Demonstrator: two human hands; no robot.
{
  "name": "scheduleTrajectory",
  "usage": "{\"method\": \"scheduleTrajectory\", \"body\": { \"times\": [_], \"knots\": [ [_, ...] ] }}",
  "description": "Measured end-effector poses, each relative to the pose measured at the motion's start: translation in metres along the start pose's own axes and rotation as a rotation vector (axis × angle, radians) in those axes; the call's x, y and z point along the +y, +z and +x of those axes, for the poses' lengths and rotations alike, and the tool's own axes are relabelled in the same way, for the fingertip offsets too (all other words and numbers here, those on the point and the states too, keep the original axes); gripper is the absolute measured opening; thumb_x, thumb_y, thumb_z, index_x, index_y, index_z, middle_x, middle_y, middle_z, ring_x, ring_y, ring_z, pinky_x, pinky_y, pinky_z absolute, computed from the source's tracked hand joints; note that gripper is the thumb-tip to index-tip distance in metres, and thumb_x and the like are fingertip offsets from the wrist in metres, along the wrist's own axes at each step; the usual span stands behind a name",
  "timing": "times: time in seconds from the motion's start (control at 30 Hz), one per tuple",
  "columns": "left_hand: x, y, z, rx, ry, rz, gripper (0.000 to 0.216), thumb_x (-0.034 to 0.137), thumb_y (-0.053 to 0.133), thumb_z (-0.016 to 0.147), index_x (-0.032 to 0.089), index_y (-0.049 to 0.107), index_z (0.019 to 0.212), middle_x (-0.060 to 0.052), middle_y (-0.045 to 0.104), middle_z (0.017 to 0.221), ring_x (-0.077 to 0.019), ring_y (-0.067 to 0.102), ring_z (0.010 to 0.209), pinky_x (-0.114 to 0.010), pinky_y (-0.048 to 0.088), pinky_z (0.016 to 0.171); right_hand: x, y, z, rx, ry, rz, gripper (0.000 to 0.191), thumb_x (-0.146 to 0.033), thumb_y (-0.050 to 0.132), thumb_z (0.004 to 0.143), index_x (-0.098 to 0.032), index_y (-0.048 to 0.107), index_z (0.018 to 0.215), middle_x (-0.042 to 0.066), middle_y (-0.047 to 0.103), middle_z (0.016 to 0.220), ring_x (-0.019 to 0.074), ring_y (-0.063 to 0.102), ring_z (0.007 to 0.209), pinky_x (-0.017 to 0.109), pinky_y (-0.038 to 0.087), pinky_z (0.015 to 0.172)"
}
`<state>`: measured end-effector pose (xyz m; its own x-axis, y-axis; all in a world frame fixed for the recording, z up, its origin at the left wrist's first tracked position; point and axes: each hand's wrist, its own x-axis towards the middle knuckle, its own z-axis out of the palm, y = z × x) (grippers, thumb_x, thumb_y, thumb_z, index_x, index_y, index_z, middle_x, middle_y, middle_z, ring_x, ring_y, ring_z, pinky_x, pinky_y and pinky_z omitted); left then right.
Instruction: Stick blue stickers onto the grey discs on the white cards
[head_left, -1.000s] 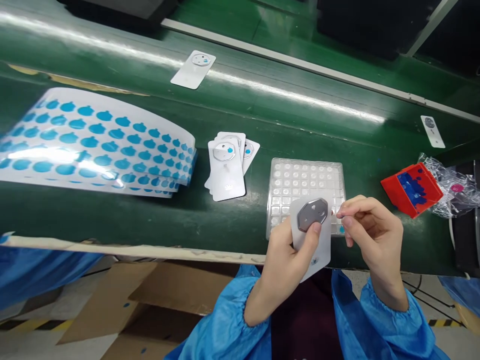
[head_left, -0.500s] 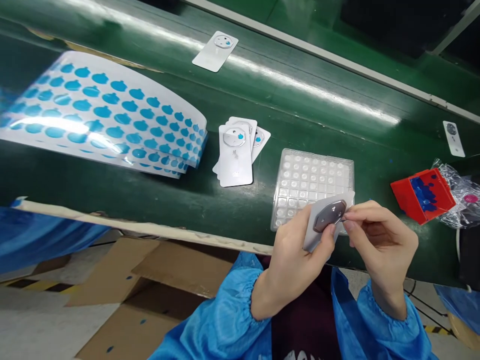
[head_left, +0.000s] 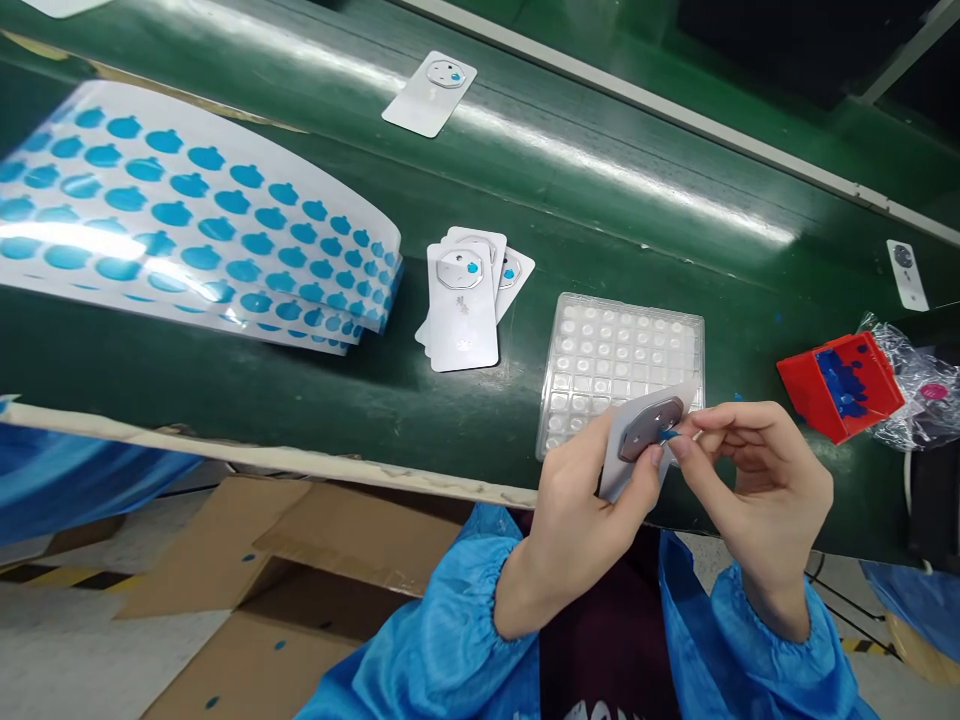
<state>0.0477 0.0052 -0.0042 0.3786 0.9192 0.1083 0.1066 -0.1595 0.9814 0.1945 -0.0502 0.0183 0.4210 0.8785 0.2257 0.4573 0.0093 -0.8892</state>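
My left hand (head_left: 581, 525) is closed on a white card (head_left: 613, 470) tilted up on edge, its thumb across the near side. A grey octagonal plate (head_left: 645, 432) with small holes sits on that card's face. At the plate's right side, my right hand (head_left: 769, 480) pinches a small blue sticker (head_left: 667, 435) between thumb and forefinger; whether it adheres to the plate I cannot tell. Behind and partly under the hands lies a clear plastic tray (head_left: 547, 400) with rows of small round whitish pieces, its near right corner hidden.
Several similar cards (head_left: 463, 325) lie stacked left of the tray, one card (head_left: 420, 108) farther back and another (head_left: 911, 285) far right. Sheets of blue stickers (head_left: 225, 160) curl at left. A red box (head_left: 840, 385) stands beside crumpled clear plastic (head_left: 911, 400). Cardboard (head_left: 217, 540) lies below the bench edge.
A blue sticker now shows at my right fingertips, against the plate. The right thumb has shifted slightly left onto the plate. My left hand still holds the card; the view has shifted slightly.
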Motion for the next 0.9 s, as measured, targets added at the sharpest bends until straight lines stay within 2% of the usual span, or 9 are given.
{"method": "scheduleTrajectory", "body": {
  "times": [0.17, 0.33, 0.5, 0.6, 0.73, 0.9],
  "knots": [
    [-0.001, -0.003, 0.003, -0.024, -0.098, -0.171, 0.023, 0.02, 0.067, 0.101, 0.019, 0.08, 0.121, -0.004, 0.085, 0.11, -0.0189, 0.08, 0.093, -0.023, 0.061, 0.078, 0.001, 0.001, -0.002, -0.016, -0.083, -0.052, 0.028, -0.011, 0.079, 0.093, -0.026, 0.073, 0.116, 0.0, 0.079, 0.094, 0.0136, 0.07, 0.068, 0.028, 0.063, 0.06],
    [-0.001, -0.005, 0.004, 0.004, -0.166, -0.257, 0.012, 0.026, 0.07, 0.101, 0.018, 0.079, 0.104, -0.002, 0.083, 0.092, -0.0166, 0.076, 0.079, -0.021, 0.056, 0.064, 0.007, 0.005, 0.001, -0.019, -0.334, -0.183, 0.035, -0.004, 0.074, 0.096, -0.025, 0.071, 0.124, 0.0, 0.081, 0.095, 0.0105, 0.069, 0.063, 0.025, 0.064, 0.06],
    [-0.007, -0.005, 0.001, 0.032, -0.173, -0.283, 0.011, 0.027, 0.071, 0.101, 0.019, 0.078, 0.101, -0.001, 0.079, 0.084, -0.0144, 0.072, 0.071, -0.018, 0.052, 0.057, 0.01, 0.005, 0.007, 0.08, -0.571, -0.317, 0.031, -0.002, 0.073, 0.095, -0.024, 0.075, 0.116, 0.001, 0.084, 0.094, 0.0153, 0.08, 0.071, 0.024, 0.069, 0.065],
    [-0.01, -0.002, -0.001, 0.057, -0.134, -0.296, 0.01, 0.028, 0.071, 0.102, 0.02, 0.078, 0.101, 0.0, 0.077, 0.081, -0.0134, 0.07, 0.068, -0.017, 0.051, 0.054, 0.011, 0.001, 0.007, 0.094, -0.594, -0.327, 0.033, -0.001, 0.074, 0.094, -0.024, 0.076, 0.118, 0.003, 0.085, 0.093, 0.0176, 0.081, 0.072, 0.024, 0.069, 0.061],
    [-0.008, 0.001, -0.001, 0.061, -0.095, -0.236, 0.009, 0.026, 0.071, 0.102, 0.02, 0.076, 0.098, 0.001, 0.075, 0.08, -0.0133, 0.07, 0.068, -0.018, 0.054, 0.059, 0.016, -0.002, 0.002, 0.078, -0.6, -0.298, 0.043, 0.0, 0.075, 0.092, -0.026, 0.074, 0.126, 0.003, 0.086, 0.096, 0.0201, 0.083, 0.075, 0.027, 0.069, 0.059],
    [-0.004, 0.002, 0.002, 0.095, 0.066, -0.063, 0.006, 0.017, 0.068, 0.101, 0.02, 0.073, 0.099, 0.001, 0.073, 0.082, -0.013, 0.069, 0.071, -0.021, 0.055, 0.065, 0.027, 0.0, -0.002, 0.095, -0.578, -0.149, 0.064, 0.007, 0.078, 0.088, -0.025, 0.067, 0.143, 0.004, 0.086, 0.102, 0.0212, 0.085, 0.081, 0.029, 0.071, 0.062]
  ]
}}
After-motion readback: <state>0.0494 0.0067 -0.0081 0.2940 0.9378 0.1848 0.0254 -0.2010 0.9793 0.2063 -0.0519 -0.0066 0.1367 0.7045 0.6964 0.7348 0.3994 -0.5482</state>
